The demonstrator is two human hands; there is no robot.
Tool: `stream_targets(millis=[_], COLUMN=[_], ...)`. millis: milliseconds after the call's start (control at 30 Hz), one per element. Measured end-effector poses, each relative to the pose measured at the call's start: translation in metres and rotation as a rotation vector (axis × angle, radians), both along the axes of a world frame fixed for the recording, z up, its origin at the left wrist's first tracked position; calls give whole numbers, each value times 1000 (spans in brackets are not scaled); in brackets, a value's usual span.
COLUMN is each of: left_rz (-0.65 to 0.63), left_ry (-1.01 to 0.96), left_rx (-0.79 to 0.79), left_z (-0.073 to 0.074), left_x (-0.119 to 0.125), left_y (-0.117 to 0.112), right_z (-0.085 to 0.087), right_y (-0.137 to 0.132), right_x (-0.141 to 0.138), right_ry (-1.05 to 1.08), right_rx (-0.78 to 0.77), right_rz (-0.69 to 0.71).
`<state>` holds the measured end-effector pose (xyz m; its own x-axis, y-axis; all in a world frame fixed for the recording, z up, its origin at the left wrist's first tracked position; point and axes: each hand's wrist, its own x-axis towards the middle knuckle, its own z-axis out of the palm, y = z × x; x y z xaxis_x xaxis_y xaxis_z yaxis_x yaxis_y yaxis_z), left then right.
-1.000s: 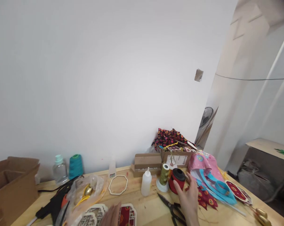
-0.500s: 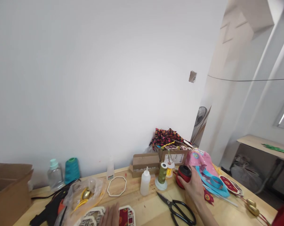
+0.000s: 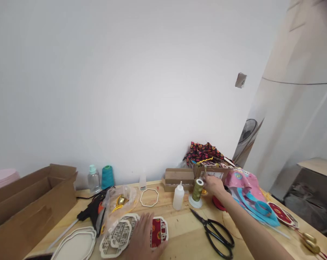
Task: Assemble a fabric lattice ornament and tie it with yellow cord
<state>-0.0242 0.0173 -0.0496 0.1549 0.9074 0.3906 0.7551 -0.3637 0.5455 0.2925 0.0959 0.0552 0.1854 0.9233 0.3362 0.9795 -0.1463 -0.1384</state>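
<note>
My left hand (image 3: 143, 236) lies flat with its fingers apart, across pale lattice frames (image 3: 121, 233) and a lattice panel backed with red patterned cloth (image 3: 159, 231). My right hand (image 3: 214, 185) reaches over the table, its fingers closed at the top of a spool of yellow thread (image 3: 204, 192). The hand covers most of that spool, and the fingertips are partly hidden. Just left of it stands a spool of olive-green thread (image 3: 197, 191) on a white base. Under my right forearm a red spool (image 3: 219, 203) is partly covered. Black-handled scissors (image 3: 216, 234) lie between my hands.
A white squeeze bottle (image 3: 178, 197) and a small open carton (image 3: 179, 179) stand mid-table. Left are a long cardboard box (image 3: 35, 213), a black glue gun (image 3: 94, 213), a plastic bag (image 3: 127, 196) and a teal thread cone (image 3: 107, 177). Pink cloth (image 3: 244, 182) lies right. A wall rises behind.
My right hand has let go of the red spool and moved left and back to the yellow spool. My left hand stays on the lattice pieces. The view has swung left.
</note>
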Motion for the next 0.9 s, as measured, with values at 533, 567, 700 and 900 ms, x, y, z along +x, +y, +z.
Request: stream_targets(millis=[533,567,700,900], left_rz=[-88,-78,-89,-327], left_ry=[230,211,64,-459], left_rx=[108,108,94,-189], left_z=[-7,-5,7,46], left_x=[-6,-7,-8,39], left_y=[10,10,5,-30], right_z=[58,62,77,81], right_y=[-61,-69,-100,-141], right_x=[28,28,21,-27], right_ry=[679,718,897,1157], right_rx=[295,309,372,208], right_rz=[120,140,198,328])
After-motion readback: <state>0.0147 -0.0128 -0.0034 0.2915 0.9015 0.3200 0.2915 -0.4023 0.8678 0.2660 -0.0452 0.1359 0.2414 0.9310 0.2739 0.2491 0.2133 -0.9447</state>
